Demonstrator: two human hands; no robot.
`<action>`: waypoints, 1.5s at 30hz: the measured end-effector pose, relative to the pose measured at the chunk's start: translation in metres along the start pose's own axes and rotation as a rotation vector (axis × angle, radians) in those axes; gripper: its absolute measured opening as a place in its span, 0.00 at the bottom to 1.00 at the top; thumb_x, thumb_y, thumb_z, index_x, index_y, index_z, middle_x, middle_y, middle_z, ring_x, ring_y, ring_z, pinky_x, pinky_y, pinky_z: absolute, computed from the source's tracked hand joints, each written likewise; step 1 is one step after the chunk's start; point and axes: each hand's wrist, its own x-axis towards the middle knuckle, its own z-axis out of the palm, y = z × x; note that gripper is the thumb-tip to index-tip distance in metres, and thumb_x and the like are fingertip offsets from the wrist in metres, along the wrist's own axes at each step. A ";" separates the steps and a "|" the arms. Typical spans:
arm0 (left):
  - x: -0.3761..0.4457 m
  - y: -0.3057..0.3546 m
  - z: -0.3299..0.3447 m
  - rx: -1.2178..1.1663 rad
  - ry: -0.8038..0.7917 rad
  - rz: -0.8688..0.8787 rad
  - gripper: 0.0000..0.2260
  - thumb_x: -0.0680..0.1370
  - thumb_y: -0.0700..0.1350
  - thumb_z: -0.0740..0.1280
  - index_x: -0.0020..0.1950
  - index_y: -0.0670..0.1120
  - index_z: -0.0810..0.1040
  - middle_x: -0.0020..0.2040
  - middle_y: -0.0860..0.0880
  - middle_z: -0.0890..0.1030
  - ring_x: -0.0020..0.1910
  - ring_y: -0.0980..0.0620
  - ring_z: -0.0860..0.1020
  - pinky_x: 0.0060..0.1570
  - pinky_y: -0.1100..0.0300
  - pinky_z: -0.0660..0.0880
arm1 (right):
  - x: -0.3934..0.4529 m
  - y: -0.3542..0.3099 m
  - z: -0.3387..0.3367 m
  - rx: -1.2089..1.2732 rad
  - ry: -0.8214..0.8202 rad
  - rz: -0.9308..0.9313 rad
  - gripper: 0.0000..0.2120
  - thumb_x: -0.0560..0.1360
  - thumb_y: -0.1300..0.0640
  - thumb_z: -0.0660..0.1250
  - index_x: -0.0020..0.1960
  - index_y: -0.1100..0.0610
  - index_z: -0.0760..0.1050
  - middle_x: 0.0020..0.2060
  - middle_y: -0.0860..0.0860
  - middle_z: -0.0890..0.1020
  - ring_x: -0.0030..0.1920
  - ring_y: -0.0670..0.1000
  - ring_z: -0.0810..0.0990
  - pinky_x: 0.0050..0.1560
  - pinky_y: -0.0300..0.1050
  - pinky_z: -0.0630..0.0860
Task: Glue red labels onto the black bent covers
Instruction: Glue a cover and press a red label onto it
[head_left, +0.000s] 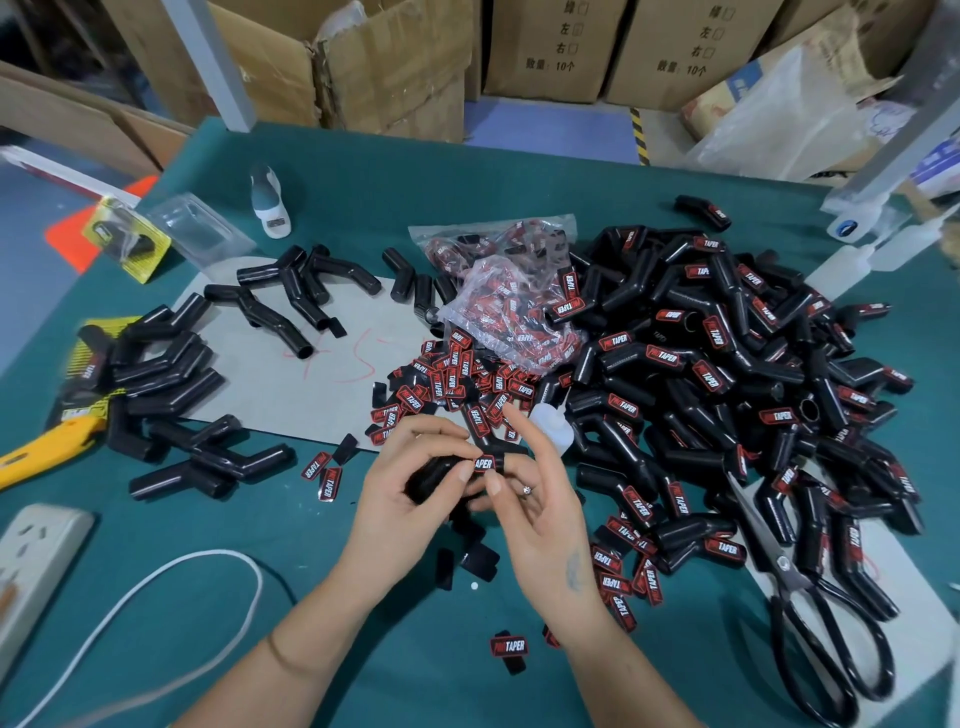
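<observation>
My left hand (410, 483) grips a black bent cover (434, 475) over the green table, its thumb pressing a red label (485, 464) on the cover's end. My right hand (540, 493) holds the same end from below, thumb beside the label, index finger raised. Loose red labels (447, 382) lie heaped just beyond my hands. A small white glue bottle (553, 423) stands right of them. Bare black covers (171, 374) lie at the left; a big pile of labelled covers (727, 374) fills the right.
A clear bag of labels (511, 312) sits mid-table on grey cardboard (311, 384). Large black scissors (826, 629) lie at the right front. A power strip (31, 561) and white cable (156, 587) are at the left front, a yellow knife (47, 447) further left. Cardboard boxes (545, 47) stand behind.
</observation>
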 end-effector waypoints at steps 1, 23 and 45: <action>0.000 0.000 0.000 0.024 -0.001 0.033 0.06 0.79 0.46 0.70 0.53 0.53 0.86 0.56 0.54 0.79 0.57 0.52 0.80 0.56 0.60 0.76 | 0.000 0.000 0.000 -0.004 0.000 -0.001 0.27 0.84 0.63 0.64 0.79 0.43 0.65 0.51 0.53 0.85 0.49 0.55 0.86 0.54 0.43 0.81; 0.005 -0.012 -0.013 0.238 -0.051 0.271 0.07 0.81 0.43 0.72 0.50 0.42 0.88 0.54 0.52 0.82 0.52 0.51 0.83 0.52 0.57 0.79 | -0.002 -0.003 -0.005 -0.047 -0.132 0.017 0.26 0.86 0.58 0.58 0.82 0.47 0.60 0.53 0.49 0.87 0.55 0.54 0.86 0.58 0.42 0.80; 0.000 0.002 -0.016 -0.008 -0.001 0.244 0.03 0.77 0.41 0.75 0.50 0.46 0.89 0.56 0.51 0.88 0.57 0.46 0.86 0.59 0.56 0.80 | -0.008 -0.015 -0.005 -0.019 -0.061 -0.073 0.24 0.86 0.56 0.63 0.79 0.42 0.66 0.48 0.50 0.88 0.53 0.53 0.87 0.58 0.40 0.79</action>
